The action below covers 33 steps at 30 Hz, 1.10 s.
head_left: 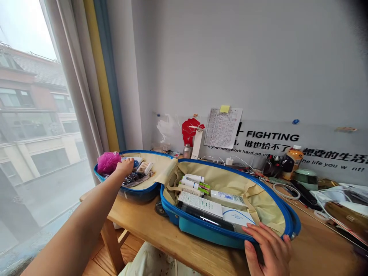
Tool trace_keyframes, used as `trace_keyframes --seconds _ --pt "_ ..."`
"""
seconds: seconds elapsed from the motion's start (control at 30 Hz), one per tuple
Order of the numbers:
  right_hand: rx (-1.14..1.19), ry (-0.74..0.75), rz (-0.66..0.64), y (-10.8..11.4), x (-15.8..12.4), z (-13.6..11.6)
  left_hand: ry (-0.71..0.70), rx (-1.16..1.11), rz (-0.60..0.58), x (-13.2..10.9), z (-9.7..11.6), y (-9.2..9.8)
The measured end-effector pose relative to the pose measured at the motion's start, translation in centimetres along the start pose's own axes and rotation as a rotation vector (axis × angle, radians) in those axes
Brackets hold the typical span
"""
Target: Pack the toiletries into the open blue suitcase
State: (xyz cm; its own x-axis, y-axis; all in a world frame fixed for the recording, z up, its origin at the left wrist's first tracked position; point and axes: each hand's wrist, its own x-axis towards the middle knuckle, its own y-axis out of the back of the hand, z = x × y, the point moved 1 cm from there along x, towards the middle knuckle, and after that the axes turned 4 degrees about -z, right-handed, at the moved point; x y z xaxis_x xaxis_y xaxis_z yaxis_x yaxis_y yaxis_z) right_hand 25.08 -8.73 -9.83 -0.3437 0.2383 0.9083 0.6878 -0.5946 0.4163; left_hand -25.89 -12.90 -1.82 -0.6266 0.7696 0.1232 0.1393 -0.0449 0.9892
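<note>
An open blue suitcase with a cream lining lies on the wooden table. Its left half holds a pink bath puff, a brush and dark packets. Over that half, my left hand has its fingers closed around something blue and white, too small to name. White boxes, tubes and a black case fill part of the right half. My right hand rests with fingers spread on the front right rim, holding nothing.
Along the back right of the table are an orange bottle, a green jar, cables and a brown pouch. A window and curtains are at the left. Light cloth shows below the table's front edge.
</note>
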Motion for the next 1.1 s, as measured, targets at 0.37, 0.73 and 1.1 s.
trace_keyframes --seconds 0.37,0.73,1.1 --pt "-0.001 0.013 0.024 -0.2 0.0 0.0 -0.709 -0.205 0.104 -5.2 11.3 6.9" --pt "0.005 0.013 0.023 0.0 0.3 0.0 -1.074 -0.144 -0.14 -9.6 19.7 3.5" --pt "-0.013 0.049 0.035 -0.2 0.3 0.1 -1.06 -0.165 -0.113 -9.9 20.0 2.6"
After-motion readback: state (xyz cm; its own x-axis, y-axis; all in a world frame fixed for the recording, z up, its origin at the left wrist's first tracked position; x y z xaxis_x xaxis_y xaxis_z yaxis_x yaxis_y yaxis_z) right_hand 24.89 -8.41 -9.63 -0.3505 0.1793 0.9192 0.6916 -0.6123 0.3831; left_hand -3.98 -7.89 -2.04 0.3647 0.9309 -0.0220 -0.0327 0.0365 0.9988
